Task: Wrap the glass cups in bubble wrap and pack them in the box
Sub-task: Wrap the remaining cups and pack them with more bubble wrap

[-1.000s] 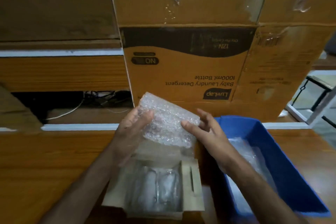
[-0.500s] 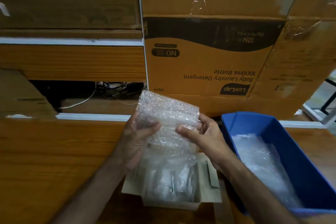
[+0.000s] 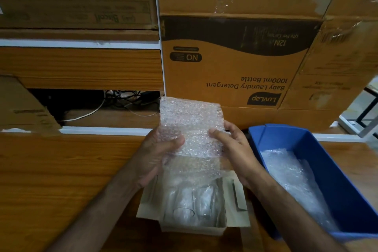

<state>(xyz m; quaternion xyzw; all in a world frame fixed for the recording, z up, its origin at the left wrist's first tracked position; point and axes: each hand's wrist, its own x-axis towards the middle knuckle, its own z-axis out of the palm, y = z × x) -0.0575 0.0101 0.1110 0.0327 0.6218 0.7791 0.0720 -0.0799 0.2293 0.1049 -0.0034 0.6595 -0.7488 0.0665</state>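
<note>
I hold an upright bundle of bubble wrap (image 3: 191, 127) above the small open white box (image 3: 233, 196). My left hand (image 3: 157, 155) grips its left side with the thumb across the front. My right hand (image 3: 235, 149) grips its right side, thumb on the front. Whether a glass cup is inside the bundle cannot be told. Inside the box lie glass cups wrapped in clear bubble wrap (image 3: 190, 204), side by side.
A blue plastic bin (image 3: 335, 170) with loose bubble wrap (image 3: 290, 178) stands to the right on the wooden table (image 3: 61, 170). Large cardboard cartons (image 3: 235, 71) are stacked close behind. Cables (image 3: 122, 98) lie in a gap at the back left.
The bundle has turned from tilted to upright, and both hands have closed round its sides. My view has shifted left, so the box and bin sit further right.
</note>
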